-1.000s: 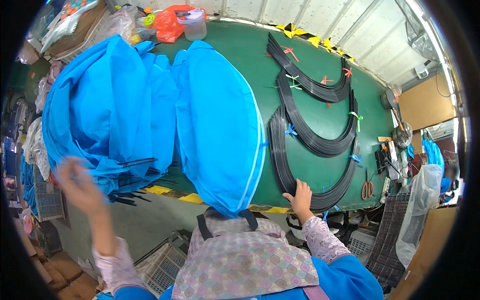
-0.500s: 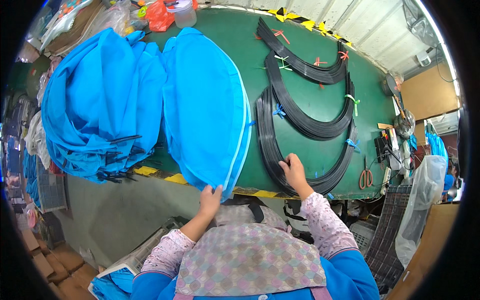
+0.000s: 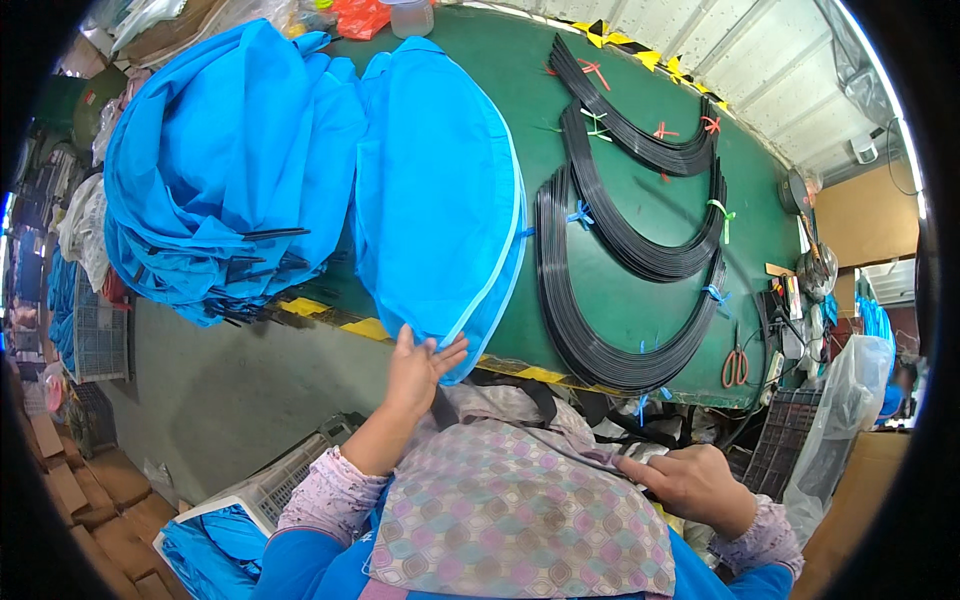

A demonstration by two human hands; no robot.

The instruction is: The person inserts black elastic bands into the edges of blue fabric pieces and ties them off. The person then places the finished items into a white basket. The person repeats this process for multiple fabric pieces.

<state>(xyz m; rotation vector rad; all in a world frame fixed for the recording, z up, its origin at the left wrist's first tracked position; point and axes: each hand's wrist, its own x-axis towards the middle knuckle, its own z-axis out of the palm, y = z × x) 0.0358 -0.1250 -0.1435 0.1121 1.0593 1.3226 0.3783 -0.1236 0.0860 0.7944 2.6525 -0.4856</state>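
My left hand (image 3: 412, 372) lies at the lower tip of a blue fabric piece (image 3: 435, 190) with a pale edging, its fingers spread and touching the cloth's edge. Low at the right, in front of the apron, my right hand (image 3: 692, 484) is closed, thumb and forefinger pinched on a thin black strip (image 3: 570, 446). That strip crosses the apron toward my left hand; its far end is hard to make out. Beyond it, a curved bundle of black strips (image 3: 625, 365) rests on the table with blue ties. Two more such bundles lie farther back, with green and red ties.
A heap of blue fabric (image 3: 225, 170) with black strip ends poking out fills the left of the green table (image 3: 500, 60). Orange-handled scissors (image 3: 735, 368) lie at the right. Yellow-black tape marks the front edge. A crate of blue fabric (image 3: 215, 545) stands below left.
My right hand has left the nearest black bundle and come down toward me with a thin strip. My left hand's fingers have spread at the cloth's tip. The view has shifted.
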